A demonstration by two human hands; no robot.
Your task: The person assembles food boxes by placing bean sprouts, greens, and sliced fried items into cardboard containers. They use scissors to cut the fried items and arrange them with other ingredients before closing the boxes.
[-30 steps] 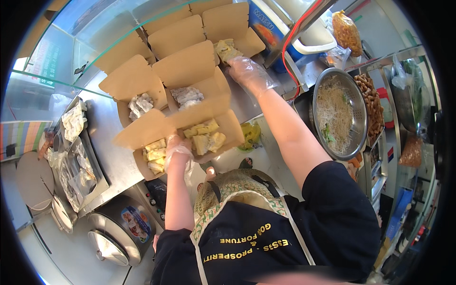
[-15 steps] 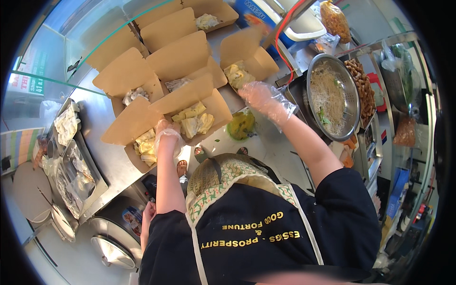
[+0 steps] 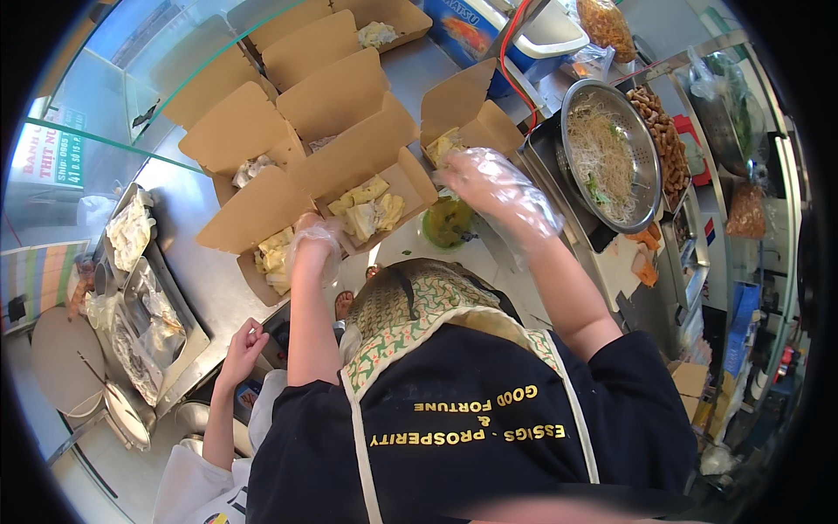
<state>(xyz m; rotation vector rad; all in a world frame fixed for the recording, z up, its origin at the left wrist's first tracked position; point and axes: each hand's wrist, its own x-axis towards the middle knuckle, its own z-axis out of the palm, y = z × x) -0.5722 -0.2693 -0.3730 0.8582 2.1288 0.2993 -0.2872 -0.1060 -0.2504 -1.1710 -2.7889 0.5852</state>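
My left hand [image 3: 316, 244], in a clear plastic glove, is closed at the side wall of the nearest left cardboard box [image 3: 249, 210]. Pale yellow folded rolls [image 3: 275, 260] lie in that box, beside its fingers. Right of it, a second open box [image 3: 410, 179] holds more yellow rolls [image 3: 368, 210]. Also gloved, my right hand [image 3: 493, 188] is closed at the near edge of a separate open box [image 3: 484, 127] on the right. Yellow food [image 3: 443, 144] shows inside that one, partly hidden by the hand; the fingertips are covered.
Several more open boxes [image 3: 332, 92] stand farther back. A steel colander of noodles [image 3: 602, 144] is at right, beside fried brown sticks [image 3: 659, 144]. At left, trays [image 3: 157, 306] hold white food. Another person's bare hand [image 3: 246, 349] reaches in at lower left. A glass panel [image 3: 113, 153] bounds the left.
The view has shifted slightly. The right box's lid, blurred before, is now still, with my right hand remaining at its edge. Another person's hand and white sleeve have come further in at lower left.
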